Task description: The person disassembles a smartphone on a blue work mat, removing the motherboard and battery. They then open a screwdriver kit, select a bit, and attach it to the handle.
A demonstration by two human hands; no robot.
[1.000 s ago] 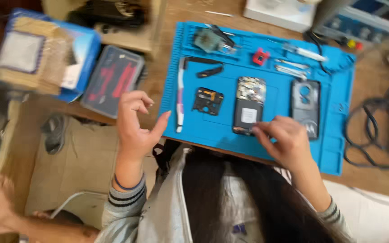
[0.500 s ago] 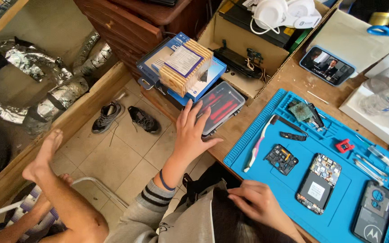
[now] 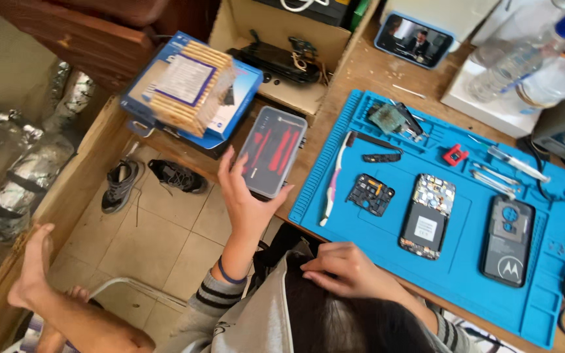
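Left hand at the tool case, right hand idle at the mat edge.

Left hand (image 3: pixel 246 199) is raised, forearm upright, palm out, fingers spread and released; fingertips reach the near edge of the clear-lidded tool case (image 3: pixel 273 151), nothing gripped. The case lies flat on the worktop (image 3: pixel 351 72), just left of the blue repair mat (image 3: pixel 465 261), red and black tools showing through its lid. Right hand (image 3: pixel 348 271) is low at the mat's near edge, fingers loosely curled, palm down, holding nothing, resting on dark hair. On the mat: opened phone body (image 3: pixel 428 216), phone back cover (image 3: pixel 508 240), small black frame part (image 3: pixel 369 194), white spudger (image 3: pixel 333 180).
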